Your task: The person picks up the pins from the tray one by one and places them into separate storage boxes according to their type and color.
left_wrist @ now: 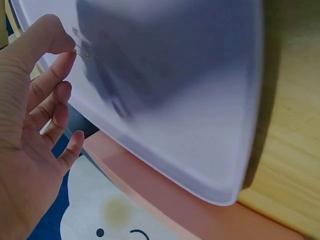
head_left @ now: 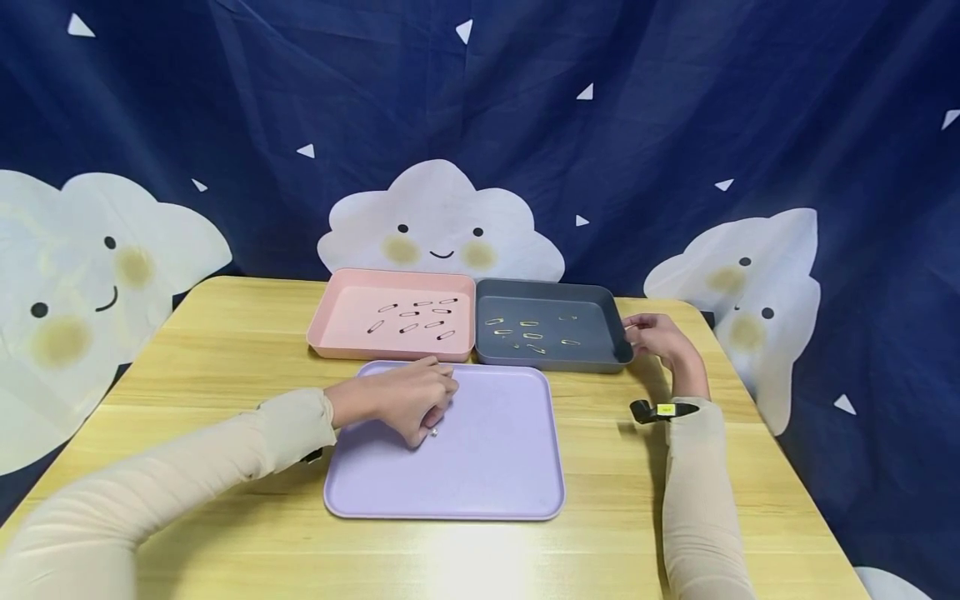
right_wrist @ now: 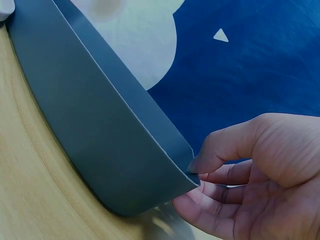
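Over the lilac tray (head_left: 495, 467), my left hand (head_left: 408, 400) pinches a small gold safety pin (left_wrist: 84, 53) between thumb and index finger. The other fingers of that hand are loosely bent. My right hand (head_left: 663, 340) grips the right end of the dark grey tray (right_wrist: 100, 120), its thumb over the rim and its fingers against the outer wall. Several gold safety pins (head_left: 532, 336) lie scattered inside the grey tray. Black safety pins (head_left: 408, 328), also several, lie in the pink tray (head_left: 348, 312) to its left.
All three trays are on a light wooden table (head_left: 247, 333); the pink and grey ones stand side by side behind the lilac one. A dark blue curtain (head_left: 525, 125) with clouds and white triangles hangs behind the table's far edge.
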`<state>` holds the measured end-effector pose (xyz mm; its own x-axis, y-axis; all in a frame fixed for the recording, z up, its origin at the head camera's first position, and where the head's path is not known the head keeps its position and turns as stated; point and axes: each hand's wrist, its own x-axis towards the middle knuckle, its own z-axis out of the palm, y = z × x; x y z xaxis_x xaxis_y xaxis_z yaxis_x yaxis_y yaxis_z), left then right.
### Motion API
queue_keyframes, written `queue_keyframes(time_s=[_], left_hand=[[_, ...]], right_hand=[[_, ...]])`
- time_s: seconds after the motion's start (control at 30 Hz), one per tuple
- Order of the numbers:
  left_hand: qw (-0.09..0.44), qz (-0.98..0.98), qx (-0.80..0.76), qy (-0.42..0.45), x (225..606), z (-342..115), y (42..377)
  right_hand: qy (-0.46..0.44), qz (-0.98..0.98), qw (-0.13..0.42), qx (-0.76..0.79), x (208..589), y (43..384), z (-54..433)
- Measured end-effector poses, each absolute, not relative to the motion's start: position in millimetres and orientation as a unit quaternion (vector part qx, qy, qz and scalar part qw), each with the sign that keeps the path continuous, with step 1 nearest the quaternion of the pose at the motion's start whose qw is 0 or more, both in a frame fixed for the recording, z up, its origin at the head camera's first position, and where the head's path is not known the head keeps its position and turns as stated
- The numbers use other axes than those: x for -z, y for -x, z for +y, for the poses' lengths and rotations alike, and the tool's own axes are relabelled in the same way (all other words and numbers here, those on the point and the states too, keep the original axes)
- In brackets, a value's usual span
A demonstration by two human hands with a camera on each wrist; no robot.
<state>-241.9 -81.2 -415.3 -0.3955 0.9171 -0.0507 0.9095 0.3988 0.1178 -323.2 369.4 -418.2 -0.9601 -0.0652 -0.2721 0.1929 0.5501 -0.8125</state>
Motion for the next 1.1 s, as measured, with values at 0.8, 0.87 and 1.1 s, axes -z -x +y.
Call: queue_keyframes(time_s=[0.8,0.87,1.1], left_hand=[[-0.010,0.831,-0.014,-0.555,358,-36,270],[-0.015,0.831,-0.012,-0.556,350,-30,276],[-0.025,0.835,-0.013,-0.549,324,-8,292]], right_hand=[[-0.037,0.871,0.140,0.470,418,322,369],[-0.036,0.871,0.140,0.469,418,323,369],[-0.031,0.872,0.139,0.469,419,324,370]])
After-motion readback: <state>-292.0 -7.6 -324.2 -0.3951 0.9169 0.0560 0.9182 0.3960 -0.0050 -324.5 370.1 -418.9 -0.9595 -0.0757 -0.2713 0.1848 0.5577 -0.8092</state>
